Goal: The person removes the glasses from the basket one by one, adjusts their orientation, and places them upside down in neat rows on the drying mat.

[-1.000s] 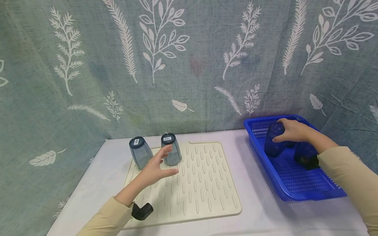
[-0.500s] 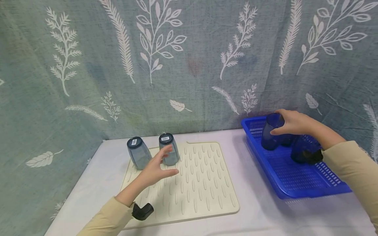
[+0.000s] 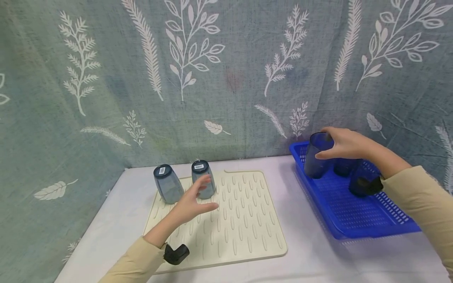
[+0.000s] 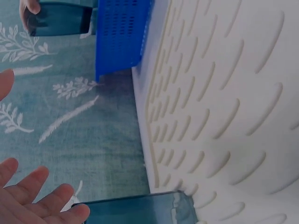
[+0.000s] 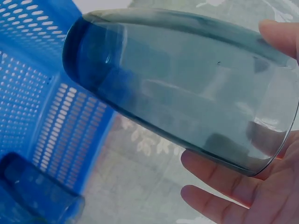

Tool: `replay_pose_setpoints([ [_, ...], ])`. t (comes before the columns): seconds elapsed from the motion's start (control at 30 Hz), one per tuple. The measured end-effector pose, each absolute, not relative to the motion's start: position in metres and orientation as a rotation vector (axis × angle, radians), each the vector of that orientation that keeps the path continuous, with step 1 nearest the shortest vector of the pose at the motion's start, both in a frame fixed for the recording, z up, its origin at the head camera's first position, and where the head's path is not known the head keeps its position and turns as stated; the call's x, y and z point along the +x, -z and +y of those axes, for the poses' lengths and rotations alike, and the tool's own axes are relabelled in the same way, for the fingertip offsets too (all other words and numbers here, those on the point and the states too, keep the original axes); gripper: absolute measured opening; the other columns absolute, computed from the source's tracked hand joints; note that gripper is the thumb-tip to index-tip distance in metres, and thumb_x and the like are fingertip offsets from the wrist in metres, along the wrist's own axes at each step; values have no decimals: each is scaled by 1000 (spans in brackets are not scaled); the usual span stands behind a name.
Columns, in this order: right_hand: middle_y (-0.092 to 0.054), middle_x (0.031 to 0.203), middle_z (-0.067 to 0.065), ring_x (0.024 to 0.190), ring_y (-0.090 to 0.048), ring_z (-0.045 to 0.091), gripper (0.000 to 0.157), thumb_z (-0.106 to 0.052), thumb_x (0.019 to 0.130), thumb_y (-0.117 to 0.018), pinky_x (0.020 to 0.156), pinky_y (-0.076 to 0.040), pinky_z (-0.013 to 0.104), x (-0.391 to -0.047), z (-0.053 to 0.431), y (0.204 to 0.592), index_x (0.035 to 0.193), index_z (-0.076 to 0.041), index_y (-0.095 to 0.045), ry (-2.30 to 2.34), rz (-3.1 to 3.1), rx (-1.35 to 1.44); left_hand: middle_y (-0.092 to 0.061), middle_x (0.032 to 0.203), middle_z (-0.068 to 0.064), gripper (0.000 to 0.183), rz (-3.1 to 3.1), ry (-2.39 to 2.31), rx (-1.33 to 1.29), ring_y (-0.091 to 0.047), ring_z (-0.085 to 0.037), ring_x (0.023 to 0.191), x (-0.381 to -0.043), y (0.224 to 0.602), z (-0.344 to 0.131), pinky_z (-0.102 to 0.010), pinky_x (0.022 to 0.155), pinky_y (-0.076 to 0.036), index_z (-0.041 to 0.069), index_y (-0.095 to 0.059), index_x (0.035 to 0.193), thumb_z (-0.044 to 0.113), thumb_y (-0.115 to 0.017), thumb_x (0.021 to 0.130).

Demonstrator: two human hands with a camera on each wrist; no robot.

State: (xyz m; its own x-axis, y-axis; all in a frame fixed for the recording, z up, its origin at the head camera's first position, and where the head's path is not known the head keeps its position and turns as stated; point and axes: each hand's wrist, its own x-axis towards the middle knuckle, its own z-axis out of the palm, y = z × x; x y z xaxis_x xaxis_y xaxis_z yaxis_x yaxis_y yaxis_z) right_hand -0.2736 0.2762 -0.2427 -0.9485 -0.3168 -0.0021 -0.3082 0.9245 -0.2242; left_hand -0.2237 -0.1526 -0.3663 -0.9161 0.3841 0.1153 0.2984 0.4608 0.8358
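My right hand (image 3: 348, 143) grips a dark blue-tinted glass (image 3: 316, 161) near its rim, thumb on one side and fingers on the other. The glass is upright, raised at the back left of the blue basket (image 3: 327, 218); its clear walls fill much of the right wrist view. Over the cream ridged mat (image 3: 247, 220), my left hand (image 3: 187, 206) holds nothing, thumb and fingers spread apart. Two similar glasses stand upside down at the mat's far left: one (image 3: 168, 186) behind my left wrist, the other (image 3: 209, 190) partly covered by my left fingers.
Inside the basket are more blue glasses, one glass (image 3: 342, 167) behind the right hand and another glass (image 3: 359, 184) below the wrist. A white-clothed table (image 3: 293, 204) lies between mat and basket. A leaf-patterned curtain (image 3: 233, 98) hangs behind.
My right hand has lifted the glass up out of the basket's interior and shifted it left toward the basket's back left corner. The left hand has barely moved.
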Motion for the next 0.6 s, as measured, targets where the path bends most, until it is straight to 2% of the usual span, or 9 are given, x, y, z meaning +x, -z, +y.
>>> replay_pose_setpoints([
  [0.33,-39,135,29,118,-43,45,91,-50,78,-65,88,-39,59,-268,252,238,139,5,-28,351,3016,-594,-33,144,-14,82,2605,-1492,606,-30,-36,132,-224,366,-145,-51,105,-28,12,-25,144,24,-73,78],
  [0.6,-40,135,26,119,-43,43,90,-54,78,-62,90,-38,58,-264,231,236,140,2,-28,345,3019,-655,-31,145,-14,83,2558,-1547,582,-30,-35,132,-223,366,-139,-51,106,-27,13,-23,144,21,-73,78],
])
